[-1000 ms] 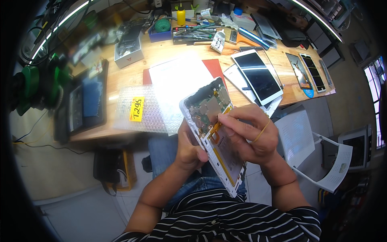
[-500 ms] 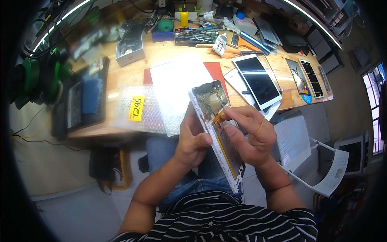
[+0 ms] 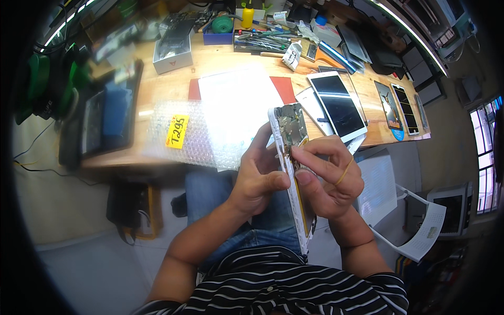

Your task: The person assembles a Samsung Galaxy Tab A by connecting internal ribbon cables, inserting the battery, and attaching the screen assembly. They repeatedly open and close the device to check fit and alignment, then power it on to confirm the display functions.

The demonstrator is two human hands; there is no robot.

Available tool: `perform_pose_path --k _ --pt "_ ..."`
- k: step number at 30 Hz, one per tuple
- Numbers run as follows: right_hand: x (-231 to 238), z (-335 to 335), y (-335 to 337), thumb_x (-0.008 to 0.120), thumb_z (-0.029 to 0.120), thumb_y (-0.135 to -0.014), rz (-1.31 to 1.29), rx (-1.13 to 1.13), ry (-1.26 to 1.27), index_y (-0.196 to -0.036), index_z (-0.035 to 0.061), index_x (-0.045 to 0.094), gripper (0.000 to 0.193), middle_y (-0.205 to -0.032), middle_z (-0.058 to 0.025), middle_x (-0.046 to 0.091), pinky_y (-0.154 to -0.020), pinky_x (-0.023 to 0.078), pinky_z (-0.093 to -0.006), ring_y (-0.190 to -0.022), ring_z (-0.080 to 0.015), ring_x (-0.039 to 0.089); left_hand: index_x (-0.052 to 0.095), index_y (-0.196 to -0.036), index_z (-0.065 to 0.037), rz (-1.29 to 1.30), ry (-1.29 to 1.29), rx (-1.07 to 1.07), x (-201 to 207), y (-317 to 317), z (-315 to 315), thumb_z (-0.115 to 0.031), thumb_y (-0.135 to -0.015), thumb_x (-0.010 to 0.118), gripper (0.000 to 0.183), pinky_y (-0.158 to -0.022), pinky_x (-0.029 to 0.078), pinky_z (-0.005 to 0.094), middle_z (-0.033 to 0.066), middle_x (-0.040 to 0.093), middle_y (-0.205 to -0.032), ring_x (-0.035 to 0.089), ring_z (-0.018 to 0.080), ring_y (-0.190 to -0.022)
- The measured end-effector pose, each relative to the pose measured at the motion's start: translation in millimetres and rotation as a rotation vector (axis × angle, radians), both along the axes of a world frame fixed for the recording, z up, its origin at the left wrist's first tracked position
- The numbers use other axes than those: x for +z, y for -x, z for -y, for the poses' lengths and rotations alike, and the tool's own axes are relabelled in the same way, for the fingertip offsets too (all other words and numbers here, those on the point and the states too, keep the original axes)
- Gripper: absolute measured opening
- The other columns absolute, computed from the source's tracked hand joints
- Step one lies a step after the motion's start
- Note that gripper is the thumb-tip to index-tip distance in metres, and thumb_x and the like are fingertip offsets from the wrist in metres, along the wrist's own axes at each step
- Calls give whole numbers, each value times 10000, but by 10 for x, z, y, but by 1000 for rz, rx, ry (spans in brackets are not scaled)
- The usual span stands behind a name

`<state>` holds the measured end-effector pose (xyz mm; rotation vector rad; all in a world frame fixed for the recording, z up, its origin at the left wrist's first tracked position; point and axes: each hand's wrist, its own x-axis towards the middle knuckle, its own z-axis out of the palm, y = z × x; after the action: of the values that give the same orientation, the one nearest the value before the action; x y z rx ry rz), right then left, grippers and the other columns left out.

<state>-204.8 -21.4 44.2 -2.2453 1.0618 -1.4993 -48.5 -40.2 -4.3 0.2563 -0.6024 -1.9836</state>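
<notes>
An opened tablet [image 3: 292, 126] stands tilted almost edge-on in front of me, its white frame showing a bare circuit board at the upper end. My left hand [image 3: 256, 185] grips it by the left edge, thumb along the frame and fingers behind. At the inner side, my right hand [image 3: 333, 181] curls its index finger and thumb close to the board. A small orange ribbon cable [image 3: 303, 141] lies right by that index fingertip. What the right fingertips pinch, if anything, is hidden by the steep angle.
Beyond the tablet, white paper [image 3: 236, 94] lies on a red mat beside bubble wrap [image 3: 163, 123] with a yellow label. A white tablet [image 3: 338, 102] and loose screens [image 3: 404, 107] are on the right; a tool tray [image 3: 260, 42] is at the back. A white chair [image 3: 380, 181] stands right.
The tablet has turned more edge-on and shifted slightly right, with both hands moving along. My right fingertips stay near the orange ribbon cable. The whole view has shifted a little.
</notes>
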Motion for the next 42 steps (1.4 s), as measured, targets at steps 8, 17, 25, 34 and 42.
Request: perform_pose_path --k 8,17,25,34,42 --pt "8 -3 -7 762 60 -830 -28 -33 12 -1122 9 759 296 -973 -138 692 -712 513 -296 -821 -213 651 246 -1565 -60 54 12 29 4 -6 9 -298 -635 972 1203 -1100 413 400 187 498 -1445 498 280 -1316" --pt "20 -29 -18 761 45 -831 -66 -68 19 -1128 11 753 298 -975 -141 695 -711 517 -308 -826 -224 655 227 -1578 -67 94 41 58 28 -14 1 -332 -619 975 1245 -1116 401 408 195 469 -1477 464 303 -1350" --pt "-12 -51 -53 759 18 -828 -44 -106 26 -1128 9 746 301 -991 -135 690 -715 510 -311 -838 -228 652 212 -1582 -60 116 28 87 11 20 -13 -339 -630 972 1250 -1117 399 413 208 456 -1489 467 307 -1354" --pt "117 -111 -8 723 40 -814 -172 -75 18 -1144 -16 733 335 -1023 -133 677 -783 490 -348 -875 -257 638 197 -1586 -68 179 48 89 -2 -1 -5 -318 -609 985 1279 -1072 451 423 208 456 -1489 503 305 -1323" --pt "55 -133 -5 692 -16 -849 -52 -42 -3 -1150 -33 719 302 -1012 -165 669 -768 513 -326 -879 -244 644 245 -1546 -59 156 47 101 15 35 -74 -355 -597 983 1238 -1043 490 418 176 501 -1435 531 282 -1296"
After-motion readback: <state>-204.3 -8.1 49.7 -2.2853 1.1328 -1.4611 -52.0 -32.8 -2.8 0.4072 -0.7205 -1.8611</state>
